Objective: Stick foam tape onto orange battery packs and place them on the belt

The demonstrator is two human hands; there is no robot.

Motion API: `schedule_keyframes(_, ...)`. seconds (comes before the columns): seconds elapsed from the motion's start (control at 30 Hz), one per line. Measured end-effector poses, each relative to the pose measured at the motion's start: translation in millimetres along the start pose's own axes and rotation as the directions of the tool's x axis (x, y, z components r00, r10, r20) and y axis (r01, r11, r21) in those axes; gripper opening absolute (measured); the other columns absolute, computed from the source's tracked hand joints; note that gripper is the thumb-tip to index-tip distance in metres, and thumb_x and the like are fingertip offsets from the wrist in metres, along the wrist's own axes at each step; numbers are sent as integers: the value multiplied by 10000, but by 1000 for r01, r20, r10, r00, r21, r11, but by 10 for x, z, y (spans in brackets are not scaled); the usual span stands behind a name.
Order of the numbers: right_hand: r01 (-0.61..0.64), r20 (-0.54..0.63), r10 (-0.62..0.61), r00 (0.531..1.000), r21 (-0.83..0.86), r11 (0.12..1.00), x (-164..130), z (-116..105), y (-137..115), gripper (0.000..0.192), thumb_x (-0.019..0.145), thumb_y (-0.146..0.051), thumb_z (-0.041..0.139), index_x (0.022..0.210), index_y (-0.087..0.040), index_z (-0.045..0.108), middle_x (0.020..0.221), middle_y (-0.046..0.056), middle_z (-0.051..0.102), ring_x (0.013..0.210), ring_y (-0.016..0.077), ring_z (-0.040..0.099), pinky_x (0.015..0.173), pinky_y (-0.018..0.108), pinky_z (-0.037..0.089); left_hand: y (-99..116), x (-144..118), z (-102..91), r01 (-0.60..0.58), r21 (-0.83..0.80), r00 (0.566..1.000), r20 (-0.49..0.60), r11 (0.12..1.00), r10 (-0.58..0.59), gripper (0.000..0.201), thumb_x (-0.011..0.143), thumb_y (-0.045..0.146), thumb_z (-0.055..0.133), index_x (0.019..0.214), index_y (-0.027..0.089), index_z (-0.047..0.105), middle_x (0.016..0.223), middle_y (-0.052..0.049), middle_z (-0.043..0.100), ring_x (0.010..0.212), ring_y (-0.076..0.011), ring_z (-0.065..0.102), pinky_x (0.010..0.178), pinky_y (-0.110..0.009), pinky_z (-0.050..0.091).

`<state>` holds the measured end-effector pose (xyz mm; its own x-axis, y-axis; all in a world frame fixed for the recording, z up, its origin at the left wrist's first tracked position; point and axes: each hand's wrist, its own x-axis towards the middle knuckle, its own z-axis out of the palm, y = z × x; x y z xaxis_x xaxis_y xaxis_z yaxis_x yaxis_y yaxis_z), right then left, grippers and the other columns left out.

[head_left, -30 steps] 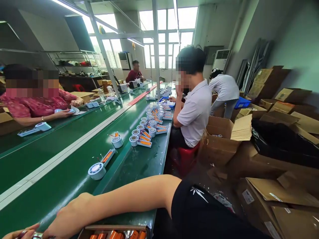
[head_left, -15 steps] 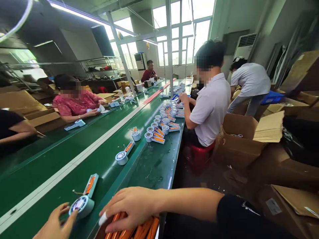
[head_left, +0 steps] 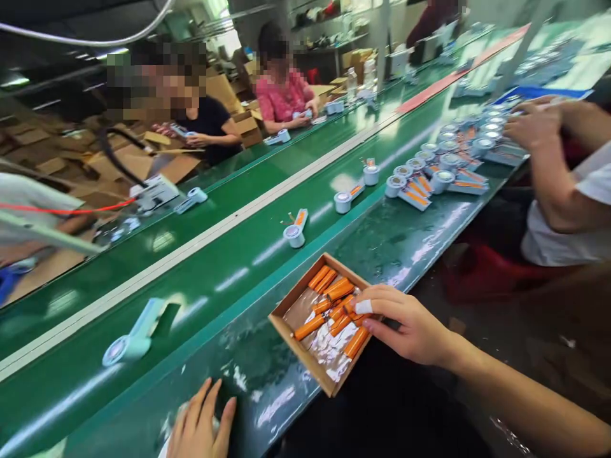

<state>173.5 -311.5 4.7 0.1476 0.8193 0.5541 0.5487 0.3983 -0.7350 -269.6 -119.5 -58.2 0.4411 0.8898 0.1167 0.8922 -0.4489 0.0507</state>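
At the near edge of the view, my left hand [head_left: 198, 423] has its fingers apart and stretched forward. Beneath it a pale thing shows in small part; the palm hides its kind. My right hand [head_left: 413, 324], white tape on one finger, reaches into a shallow cardboard box [head_left: 305, 360]. Its thumb and fingers close round the end of an orange battery [head_left: 349, 308]. Several more orange batteries [head_left: 309, 327] lie loose in the box on clear plastic. Left of the box, a light-blue handheld fan part [head_left: 128, 346] lies on the green conveyor belt.
Further along the belt lie several fan parts [head_left: 294, 236] with orange batteries in their handles. More fan parts [head_left: 396, 184] crowd the table ledge beside a co-worker's arm [head_left: 548, 165]. Across the belt, other people sit near cardboard boxes [head_left: 176, 168] and a white device [head_left: 157, 194].
The view has swung left, bringing the whole box into sight. My left hand has come off the fan part on the belt. My right hand has shifted from over the batteries to the box's right side.
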Motion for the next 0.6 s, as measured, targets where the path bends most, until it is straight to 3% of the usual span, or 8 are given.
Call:
schedule_keyframes(0.1,62,37,-63,997,50,997,28,207,-159,274,1037,-157,563,1275,-270,640,1188,93,693,1155,249,630,1009,426,536,-110,-428,-237,49,-32,999,-11,998,-50,623,912,610,396,1398,263,574,1530,-83,511,1464,-343,378,1235,-545,286)
schedule_keyframes(0.2,61,53,-67,996,100,993,-12,424,-303,299,1029,-146,562,1296,-260,638,1212,102,679,1148,260,634,996,427,538,-141,-731,-429,131,-258,988,-44,957,-147,562,899,635,477,1261,241,645,1337,-111,646,1306,-341,522,1199,-558,313)
schedule_keyframes(0.27,57,66,-67,996,148,987,-63,555,-374,302,1015,-116,576,1281,-242,643,1210,98,673,1132,256,637,988,412,532,-112,-828,-451,205,-417,955,-114,885,-275,531,879,653,531,1153,219,667,1209,-123,684,1190,-338,580,1163,-565,344)
schedule_keyframes(0.33,54,95,-73,993,191,980,-116,667,-431,290,1005,-90,594,1257,-223,648,1196,92,673,1121,245,636,990,387,518,-67,-840,-380,247,-500,913,-166,830,-372,511,915,630,515,1172,207,643,1226,-132,664,1184,-319,581,1147,-541,368)
schedule_keyframes(0.43,54,194,-98,976,219,974,-169,764,-510,283,1012,-90,600,1259,-219,645,1210,82,671,1134,229,630,1005,348,500,-39,-801,-264,251,-560,905,-154,790,-397,493,1023,548,342,1288,201,571,1307,-132,626,1210,-254,595,1082,-430,457)
schedule_keyframes(0.5,66,252,-125,960,229,971,-181,761,-558,287,1016,-88,596,1264,-227,642,1235,73,668,1148,218,628,1013,327,494,-75,-833,-293,236,-595,904,-156,768,-399,484,1049,510,270,1287,199,555,1286,-124,630,1152,-221,629,1016,-377,504)
schedule_keyframes(0.6,-14,337,-86,937,283,959,-179,673,-612,291,1027,-97,587,1270,-245,646,1222,53,679,1137,198,637,1004,299,496,-230,-1056,-467,209,-553,937,-122,807,-326,390,968,545,521,1135,214,642,1193,-94,668,1097,-245,640,1016,-401,502)
